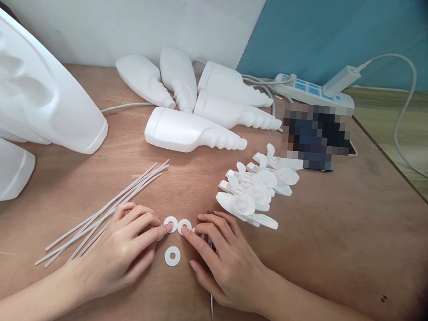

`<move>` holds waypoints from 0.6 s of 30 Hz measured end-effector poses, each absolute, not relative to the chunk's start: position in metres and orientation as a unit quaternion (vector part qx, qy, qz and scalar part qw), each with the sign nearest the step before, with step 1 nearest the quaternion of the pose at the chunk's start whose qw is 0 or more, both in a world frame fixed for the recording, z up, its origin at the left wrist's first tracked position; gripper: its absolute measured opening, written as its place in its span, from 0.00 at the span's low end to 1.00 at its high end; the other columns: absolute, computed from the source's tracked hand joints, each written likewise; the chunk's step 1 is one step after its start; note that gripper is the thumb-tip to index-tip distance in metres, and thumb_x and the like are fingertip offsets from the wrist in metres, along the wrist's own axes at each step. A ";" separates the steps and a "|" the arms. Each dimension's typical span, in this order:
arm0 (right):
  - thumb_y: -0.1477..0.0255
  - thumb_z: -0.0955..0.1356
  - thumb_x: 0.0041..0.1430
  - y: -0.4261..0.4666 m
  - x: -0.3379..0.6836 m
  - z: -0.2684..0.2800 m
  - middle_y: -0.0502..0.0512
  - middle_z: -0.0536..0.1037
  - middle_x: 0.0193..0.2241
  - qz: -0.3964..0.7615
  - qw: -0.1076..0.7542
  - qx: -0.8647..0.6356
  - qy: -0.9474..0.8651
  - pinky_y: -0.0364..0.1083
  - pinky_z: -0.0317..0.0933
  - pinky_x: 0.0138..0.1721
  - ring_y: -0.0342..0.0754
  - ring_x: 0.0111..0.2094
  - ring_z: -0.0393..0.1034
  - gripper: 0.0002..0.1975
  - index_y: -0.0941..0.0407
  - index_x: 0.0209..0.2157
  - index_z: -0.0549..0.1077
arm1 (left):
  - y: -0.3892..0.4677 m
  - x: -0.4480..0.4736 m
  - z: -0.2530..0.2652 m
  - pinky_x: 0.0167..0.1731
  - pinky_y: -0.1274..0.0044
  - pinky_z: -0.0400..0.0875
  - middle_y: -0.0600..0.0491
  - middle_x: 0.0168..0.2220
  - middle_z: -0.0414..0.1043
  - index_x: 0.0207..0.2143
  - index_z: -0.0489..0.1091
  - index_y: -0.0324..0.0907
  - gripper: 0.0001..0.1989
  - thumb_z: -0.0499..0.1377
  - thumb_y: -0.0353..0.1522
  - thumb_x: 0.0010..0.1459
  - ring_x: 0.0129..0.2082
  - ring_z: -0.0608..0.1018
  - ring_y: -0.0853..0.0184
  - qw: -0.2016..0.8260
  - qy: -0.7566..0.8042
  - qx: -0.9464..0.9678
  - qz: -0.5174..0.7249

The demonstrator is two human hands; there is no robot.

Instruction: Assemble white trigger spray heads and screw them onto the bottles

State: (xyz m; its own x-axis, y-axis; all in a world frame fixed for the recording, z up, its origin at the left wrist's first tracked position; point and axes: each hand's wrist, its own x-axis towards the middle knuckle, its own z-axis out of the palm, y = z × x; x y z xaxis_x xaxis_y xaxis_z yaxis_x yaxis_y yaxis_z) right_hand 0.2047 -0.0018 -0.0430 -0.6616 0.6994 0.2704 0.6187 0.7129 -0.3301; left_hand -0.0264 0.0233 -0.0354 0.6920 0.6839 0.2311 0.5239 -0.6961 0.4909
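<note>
My left hand (126, 245) rests low over the wooden table, its index fingertip on a flat white ring (167, 220). Another white ring (185, 221) lies right beside it, under the index fingertip of my right hand (224, 259). Both hands have their fingers apart and bent, gripping neither ring. Nearer to me, a third white ring (171, 263) lies flat between the hands. A dark, shiny object (208, 243) shows partly beneath my right fingers; its kind is hidden. Several thin white sticks (98, 218) lie beside and partly behind my left hand.
White clip-like plastic parts (259, 194) lie in a row beyond my right hand. Several white bottle-shaped pieces (186, 130) lie farther back. Large white moulded pieces (37, 80) stand at left. A power strip (302, 88) with cables sits at the back right, near pixelated dark items (313, 139).
</note>
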 end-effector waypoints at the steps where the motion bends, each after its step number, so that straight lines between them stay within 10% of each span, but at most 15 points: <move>1: 0.72 0.62 0.56 -0.002 0.205 -0.043 0.61 0.71 0.37 0.101 0.195 -0.369 -0.903 0.58 0.55 0.48 0.55 0.46 0.60 0.20 0.64 0.49 0.66 | 0.023 -0.026 -0.035 0.41 0.68 0.56 0.50 0.35 0.70 0.47 0.66 0.42 0.18 0.50 0.22 0.54 0.39 0.68 0.63 0.193 0.339 0.898 0.204; 18: 0.72 0.61 0.58 0.000 0.207 -0.042 0.55 0.66 0.53 0.128 0.164 -0.360 -0.910 0.59 0.48 0.54 0.55 0.54 0.54 0.14 0.59 0.46 0.68 | 0.023 -0.028 -0.036 0.50 0.66 0.51 0.51 0.52 0.67 0.43 0.66 0.43 0.16 0.50 0.23 0.53 0.53 0.66 0.63 0.171 0.342 0.909 0.165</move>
